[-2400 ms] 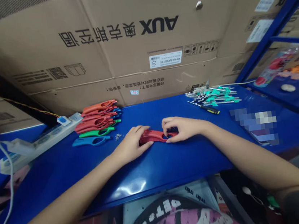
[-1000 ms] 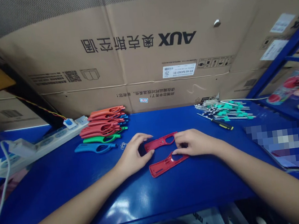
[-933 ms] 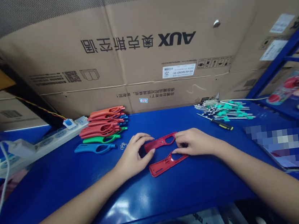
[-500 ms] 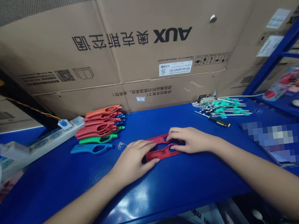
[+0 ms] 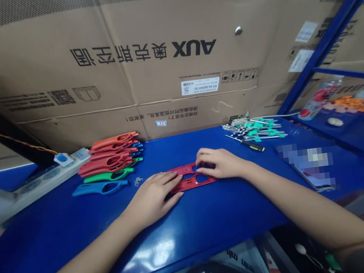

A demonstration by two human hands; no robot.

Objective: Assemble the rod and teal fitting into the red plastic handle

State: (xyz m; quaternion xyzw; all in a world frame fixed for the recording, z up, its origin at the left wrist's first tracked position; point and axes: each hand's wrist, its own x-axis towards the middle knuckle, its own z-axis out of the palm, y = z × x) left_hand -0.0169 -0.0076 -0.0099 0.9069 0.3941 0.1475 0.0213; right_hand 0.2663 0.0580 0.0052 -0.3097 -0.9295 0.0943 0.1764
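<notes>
Red shell halves (image 5: 190,183), ctr frame: long axes approx. horiz., looped ends right; L hand (image 5: 154,195) over left ends, R hand (image 5: 221,162) half-curled at loops; closure unclear.

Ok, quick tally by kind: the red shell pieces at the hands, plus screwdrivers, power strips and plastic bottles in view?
Red shell pieces: 2
Screwdriver: 1
Power strip: 1
Plastic bottle: 1
Total: 5
</notes>
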